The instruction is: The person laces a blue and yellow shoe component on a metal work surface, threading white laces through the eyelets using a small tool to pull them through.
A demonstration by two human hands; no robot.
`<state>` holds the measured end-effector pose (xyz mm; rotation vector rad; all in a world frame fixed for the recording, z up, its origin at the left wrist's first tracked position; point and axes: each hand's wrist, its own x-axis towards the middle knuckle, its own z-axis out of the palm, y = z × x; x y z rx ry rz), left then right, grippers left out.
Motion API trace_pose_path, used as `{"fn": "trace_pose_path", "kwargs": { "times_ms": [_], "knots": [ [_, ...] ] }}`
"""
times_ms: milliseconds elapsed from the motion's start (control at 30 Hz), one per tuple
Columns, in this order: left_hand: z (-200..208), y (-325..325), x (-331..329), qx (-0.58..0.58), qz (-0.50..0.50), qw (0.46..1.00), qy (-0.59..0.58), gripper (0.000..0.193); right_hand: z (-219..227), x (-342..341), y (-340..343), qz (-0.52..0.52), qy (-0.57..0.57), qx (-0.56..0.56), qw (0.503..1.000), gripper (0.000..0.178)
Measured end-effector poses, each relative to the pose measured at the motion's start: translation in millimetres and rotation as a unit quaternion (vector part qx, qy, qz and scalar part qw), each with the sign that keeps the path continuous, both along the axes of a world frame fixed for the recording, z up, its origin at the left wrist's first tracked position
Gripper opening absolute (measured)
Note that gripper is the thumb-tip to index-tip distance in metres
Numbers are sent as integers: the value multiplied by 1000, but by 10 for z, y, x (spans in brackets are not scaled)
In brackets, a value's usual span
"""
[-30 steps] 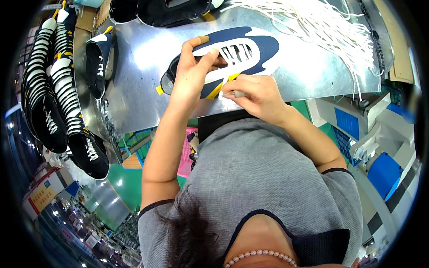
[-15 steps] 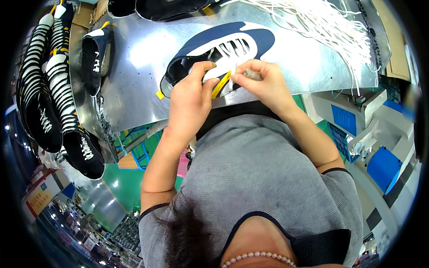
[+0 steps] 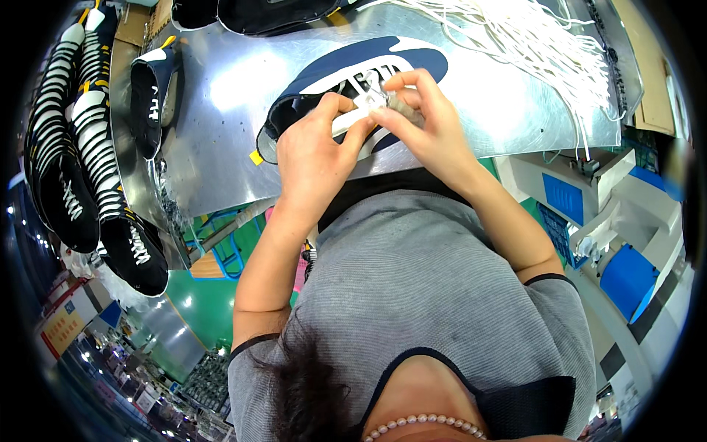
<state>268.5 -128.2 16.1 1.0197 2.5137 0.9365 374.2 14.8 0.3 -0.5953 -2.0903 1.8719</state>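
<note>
A navy and white shoe upper (image 3: 335, 68) lies tilted on the metal table, its dark opening toward the left. White shoelace (image 3: 366, 82) crosses its eyelet rows. My left hand (image 3: 318, 151) is closed, pinching the white eyelet edge between thumb and forefinger. Close beside it, my right hand (image 3: 434, 132) is closed with thumb and forefinger at the lace near the eyelets; its other fingers curl above. A greyish, rounded thing (image 3: 403, 110) shows within the right hand, partly hidden, and I cannot make out its kind. A yellow tab (image 3: 256, 158) sticks out at the heel.
Loose white laces (image 3: 508, 44) are heaped at the far right of the metal table (image 3: 221, 166). Another laced upper (image 3: 153, 103) lies at its left, with dark uppers (image 3: 280, 16) along the far edge. Long stacks of nested uppers (image 3: 99, 147) stand further left.
My right hand has moved up and inward across the eyelets, its fingers now raised. The yellow strip between my hands no longer shows. The upper has shifted slightly left.
</note>
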Motion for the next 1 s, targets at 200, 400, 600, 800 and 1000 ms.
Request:
{"fn": "trace_pose_path", "kwargs": {
  "times_ms": [200, 400, 600, 800, 1000],
  "knots": [
    [-65, -18, 40, 10, -8, 999, 49, 27, 13, 239, 1, 57, -57, 43, 996, 19],
    [-137, -40, 7, 41, -61, 992, 102, 23, 76, 160, 39, 64, -100, 55, 991, 17],
    [-171, -68, -3, 93, -172, 961, 196, 26, -29, -28, -87, 24, -80, 123, 989, 17],
    [-117, -153, 47, 108, -63, 987, 98, 39, 423, 201, 530, 66, -137, 74, 986, 17],
    [-85, -90, 76, 125, -109, 986, 7, 46, -110, -410, 476, -22, 103, -13, 994, 25]
  ]
}}
